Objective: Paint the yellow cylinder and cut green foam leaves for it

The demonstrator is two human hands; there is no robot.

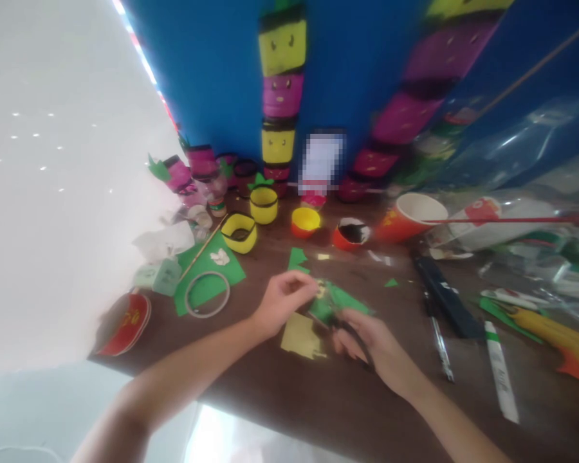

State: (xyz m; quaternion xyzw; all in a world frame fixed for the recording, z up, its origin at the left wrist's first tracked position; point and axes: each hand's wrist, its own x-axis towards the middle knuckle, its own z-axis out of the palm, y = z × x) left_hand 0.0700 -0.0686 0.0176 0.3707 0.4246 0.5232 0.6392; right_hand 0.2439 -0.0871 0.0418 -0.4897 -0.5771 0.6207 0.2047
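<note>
My right hand [367,337] is closed around the dark handles of a pair of scissors [356,341]. Their blades point up and left, toward my left hand [285,297]. The fingertips of that hand pinch a small pale yellow paper piece [321,287], close to the blades; motion blur hides whether the blades touch it. Green paper [350,299] lies behind and below the scissors. A torn-edged yellow paper sheet [301,335] rests on the dark table [251,399] just below my left hand.
Yellow rings [239,233], a small orange cup [305,222] and a paper cup [417,215] line the back. A tape roll [207,294] sits on green paper at left. A pen [439,337], a white marker [500,373] and a yellow glue gun [554,331] lie right.
</note>
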